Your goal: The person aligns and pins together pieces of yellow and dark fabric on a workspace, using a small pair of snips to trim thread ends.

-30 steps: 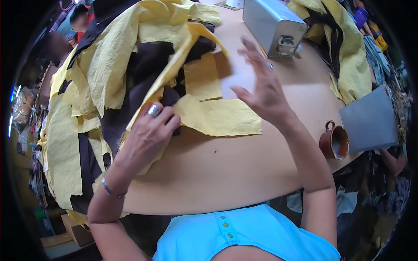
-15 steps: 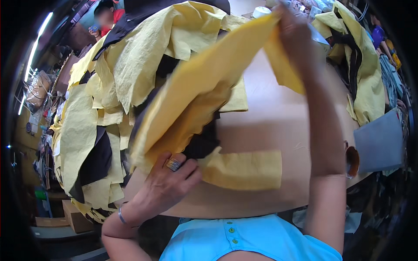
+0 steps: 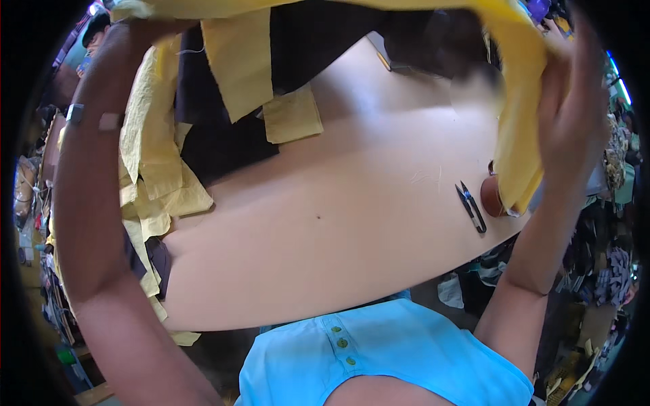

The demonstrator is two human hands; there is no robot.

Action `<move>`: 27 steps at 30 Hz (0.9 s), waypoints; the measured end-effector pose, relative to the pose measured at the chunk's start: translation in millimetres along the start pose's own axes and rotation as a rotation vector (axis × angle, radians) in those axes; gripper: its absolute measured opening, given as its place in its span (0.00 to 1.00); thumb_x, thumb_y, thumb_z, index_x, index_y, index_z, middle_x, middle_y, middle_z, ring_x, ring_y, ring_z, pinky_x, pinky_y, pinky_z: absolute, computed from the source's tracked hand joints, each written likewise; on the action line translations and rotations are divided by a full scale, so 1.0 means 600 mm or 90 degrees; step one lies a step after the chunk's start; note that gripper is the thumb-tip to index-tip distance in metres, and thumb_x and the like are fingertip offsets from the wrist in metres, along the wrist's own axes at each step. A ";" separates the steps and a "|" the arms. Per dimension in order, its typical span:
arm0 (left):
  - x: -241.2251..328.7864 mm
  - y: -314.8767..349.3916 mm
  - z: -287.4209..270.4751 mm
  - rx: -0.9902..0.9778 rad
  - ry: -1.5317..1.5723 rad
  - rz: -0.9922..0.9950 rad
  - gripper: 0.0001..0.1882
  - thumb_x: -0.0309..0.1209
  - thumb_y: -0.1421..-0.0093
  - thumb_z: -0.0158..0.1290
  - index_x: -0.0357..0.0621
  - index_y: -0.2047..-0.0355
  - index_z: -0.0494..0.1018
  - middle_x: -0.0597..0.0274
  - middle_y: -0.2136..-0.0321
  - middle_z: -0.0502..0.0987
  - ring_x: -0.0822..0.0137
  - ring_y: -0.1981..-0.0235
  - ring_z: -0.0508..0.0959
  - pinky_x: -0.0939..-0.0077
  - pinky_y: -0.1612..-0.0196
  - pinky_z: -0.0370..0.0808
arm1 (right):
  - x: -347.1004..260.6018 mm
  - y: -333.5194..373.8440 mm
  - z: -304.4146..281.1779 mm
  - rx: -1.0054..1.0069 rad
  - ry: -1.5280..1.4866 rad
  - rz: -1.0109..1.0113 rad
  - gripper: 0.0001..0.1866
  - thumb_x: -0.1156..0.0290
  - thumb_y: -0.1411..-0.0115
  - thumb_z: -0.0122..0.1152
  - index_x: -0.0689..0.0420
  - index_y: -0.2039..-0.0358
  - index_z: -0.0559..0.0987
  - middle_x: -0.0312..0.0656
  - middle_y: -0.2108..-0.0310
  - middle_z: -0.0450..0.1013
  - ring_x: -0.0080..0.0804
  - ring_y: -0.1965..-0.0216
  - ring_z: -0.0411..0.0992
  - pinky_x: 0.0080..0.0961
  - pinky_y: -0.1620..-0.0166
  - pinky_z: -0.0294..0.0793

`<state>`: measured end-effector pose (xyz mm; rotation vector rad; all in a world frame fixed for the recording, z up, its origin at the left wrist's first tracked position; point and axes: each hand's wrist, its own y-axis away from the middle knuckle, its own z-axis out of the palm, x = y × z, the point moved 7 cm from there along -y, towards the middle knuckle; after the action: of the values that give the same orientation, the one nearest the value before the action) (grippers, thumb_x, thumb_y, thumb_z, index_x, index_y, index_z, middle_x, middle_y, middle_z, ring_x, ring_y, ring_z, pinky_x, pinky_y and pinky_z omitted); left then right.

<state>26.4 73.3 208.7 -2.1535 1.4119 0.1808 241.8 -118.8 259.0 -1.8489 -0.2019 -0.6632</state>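
Note:
A yellow and black fabric piece (image 3: 518, 88) is stretched high across the top of the view, between my raised hands. My left hand (image 3: 159, 30) is at the upper left and grips one end, with its fingers partly covered by the fabric. At the upper right my right hand (image 3: 569, 118), blurred by motion, is closed on the other end. From there a yellow length hangs down toward a brown round container (image 3: 492, 195). Beneath my left hand, yellow and black cut fabric pieces (image 3: 152, 128) lie overlapped on the table (image 3: 325, 250).
Black thread snips (image 3: 470, 207) lie beside the brown container near the table's right edge. A loose thread (image 3: 426, 177) rests on the tabletop. Cluttered goods (image 3: 613, 271) stand beyond the table on the right. The lifted fabric hides the table's far side.
Both hands have moved up and apart, carrying the fabric piece away from the table's middle. My left hand has left the near edge. The snips have come into sight.

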 end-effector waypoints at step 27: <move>0.071 0.169 0.288 -0.066 0.648 -0.444 0.10 0.25 0.52 0.56 0.34 0.68 0.71 0.47 0.68 0.74 0.51 0.65 0.75 0.66 0.63 0.71 | -0.372 0.231 0.005 -0.462 -0.752 0.073 0.32 0.69 0.48 0.57 0.53 0.42 0.63 0.39 0.64 0.70 0.37 0.58 0.68 0.34 0.52 0.63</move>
<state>-12.7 98.2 9.0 -2.8106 0.9510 -1.2668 119.4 -129.3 26.9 -2.7337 -0.6691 0.6114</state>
